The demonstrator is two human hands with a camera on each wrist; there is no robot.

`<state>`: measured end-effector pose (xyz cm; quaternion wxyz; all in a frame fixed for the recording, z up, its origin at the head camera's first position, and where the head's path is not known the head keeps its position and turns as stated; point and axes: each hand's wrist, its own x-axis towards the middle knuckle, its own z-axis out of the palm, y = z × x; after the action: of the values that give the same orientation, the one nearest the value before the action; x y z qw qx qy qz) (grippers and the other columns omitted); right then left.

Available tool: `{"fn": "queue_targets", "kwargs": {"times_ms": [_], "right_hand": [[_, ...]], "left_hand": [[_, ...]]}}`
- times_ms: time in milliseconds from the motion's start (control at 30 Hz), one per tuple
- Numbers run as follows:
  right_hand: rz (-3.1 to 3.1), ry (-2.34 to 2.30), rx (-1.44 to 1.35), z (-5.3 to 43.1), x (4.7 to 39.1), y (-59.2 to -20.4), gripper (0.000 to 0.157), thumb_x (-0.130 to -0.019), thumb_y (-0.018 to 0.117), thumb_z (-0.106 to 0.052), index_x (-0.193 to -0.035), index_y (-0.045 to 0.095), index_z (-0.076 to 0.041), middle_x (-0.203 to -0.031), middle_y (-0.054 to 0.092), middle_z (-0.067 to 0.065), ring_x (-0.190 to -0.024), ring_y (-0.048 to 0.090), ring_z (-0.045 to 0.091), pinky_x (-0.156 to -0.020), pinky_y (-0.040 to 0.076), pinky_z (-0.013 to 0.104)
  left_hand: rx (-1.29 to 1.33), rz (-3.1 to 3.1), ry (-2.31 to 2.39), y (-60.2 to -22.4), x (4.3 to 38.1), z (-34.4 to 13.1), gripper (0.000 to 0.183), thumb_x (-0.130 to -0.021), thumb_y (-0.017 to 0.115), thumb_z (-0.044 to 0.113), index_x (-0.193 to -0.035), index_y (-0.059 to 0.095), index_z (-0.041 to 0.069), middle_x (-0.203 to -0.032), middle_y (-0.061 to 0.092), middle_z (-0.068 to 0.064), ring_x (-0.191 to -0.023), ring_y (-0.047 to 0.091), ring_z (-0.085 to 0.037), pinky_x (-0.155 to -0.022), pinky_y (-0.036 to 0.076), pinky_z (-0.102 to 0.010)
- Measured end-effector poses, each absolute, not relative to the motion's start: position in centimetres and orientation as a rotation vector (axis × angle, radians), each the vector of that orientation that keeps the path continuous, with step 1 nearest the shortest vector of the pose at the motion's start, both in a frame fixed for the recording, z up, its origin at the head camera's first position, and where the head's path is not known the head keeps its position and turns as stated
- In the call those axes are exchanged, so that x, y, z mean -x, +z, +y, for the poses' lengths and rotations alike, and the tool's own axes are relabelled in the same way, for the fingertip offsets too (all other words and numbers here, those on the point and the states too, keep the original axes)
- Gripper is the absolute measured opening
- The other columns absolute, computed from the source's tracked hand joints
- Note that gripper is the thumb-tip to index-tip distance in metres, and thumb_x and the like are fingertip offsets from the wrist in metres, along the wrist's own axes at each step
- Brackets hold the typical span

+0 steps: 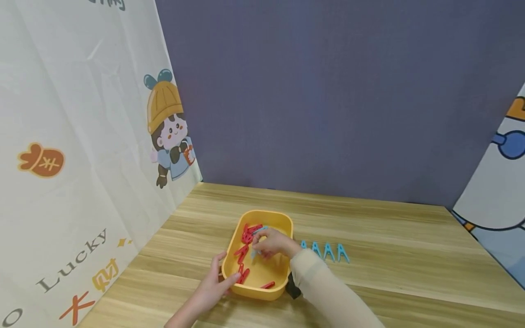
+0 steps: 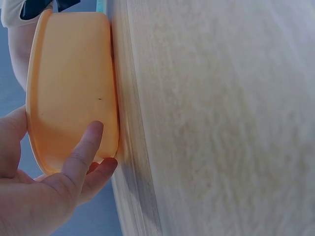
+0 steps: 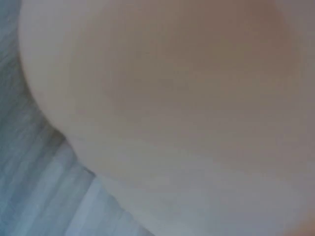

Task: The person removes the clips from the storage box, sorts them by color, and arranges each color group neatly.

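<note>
A yellow plastic tub (image 1: 262, 294) stands on the table with several red clothespins (image 1: 242, 253) scattered inside. My left hand (image 1: 213, 283) grips its near left corner, thumb over the rim; in the left wrist view, fingers of that hand (image 2: 64, 184) lie along the outer wall. Reaching in over the right side, my right hand (image 1: 270, 243) has curled fingers and pinches a pale blue clothespin (image 1: 253, 253), partly hidden. Another blue clothespin (image 1: 260, 229) lies just behind the fingers. A blurred pale surface fills most of the right wrist view.
Several blue clothespins (image 1: 329, 251) stand in a row on the wooden table (image 1: 410, 273), right of the tub; the right forearm partly covers the row. A dark object (image 1: 293, 288) shows beneath that wrist. A dark blue panel (image 1: 328, 100) rises behind, with a printed white sheet (image 1: 94, 136) at left.
</note>
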<state>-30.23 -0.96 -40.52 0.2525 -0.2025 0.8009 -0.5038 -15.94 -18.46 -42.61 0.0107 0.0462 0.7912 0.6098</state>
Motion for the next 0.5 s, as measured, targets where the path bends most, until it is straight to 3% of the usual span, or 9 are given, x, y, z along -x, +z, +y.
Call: {"fn": "queue_targets", "kwargs": {"times_ms": [133,267,500], "right_hand": [[2.113,-1.420,0.608,-0.7,30.2,-39.9,0.023,-0.086,0.061,0.000,-0.108,0.059,0.002,-0.067,0.057,0.009,-0.051,0.053,0.016,-0.055,0.054,0.035],[2.075,-1.456,0.642,-0.2,30.1,-39.3,0.044,-0.085,0.061,0.000,-0.127,0.048,0.001,-0.075,0.062,0.015,-0.054,0.056,0.016,-0.058,0.055,0.036],[2.037,-1.526,0.669,1.3,29.5,-38.1,0.053,-0.085,0.064,-0.005,-0.131,0.041,0.006,-0.089,0.063,0.024,-0.065,0.061,0.022,-0.066,0.055,0.040]], "left_hand": [[-0.155,2.469,1.910,-42.7,16.0,-18.4,0.069,-0.091,0.060,0.019,-0.138,0.014,-0.003,-0.115,0.048,-0.033,-0.091,0.059,-0.032,-0.063,0.053,-0.038],[-0.145,2.477,1.900,-42.7,16.1,-18.3,0.069,-0.091,0.060,0.020,-0.138,0.015,-0.003,-0.114,0.048,-0.031,-0.089,0.059,-0.030,-0.063,0.053,-0.037],[-0.123,2.482,1.898,-42.8,16.0,-18.3,0.070,-0.090,0.061,0.021,-0.138,0.015,-0.002,-0.115,0.048,-0.032,-0.089,0.059,-0.029,-0.062,0.052,-0.037]]}}
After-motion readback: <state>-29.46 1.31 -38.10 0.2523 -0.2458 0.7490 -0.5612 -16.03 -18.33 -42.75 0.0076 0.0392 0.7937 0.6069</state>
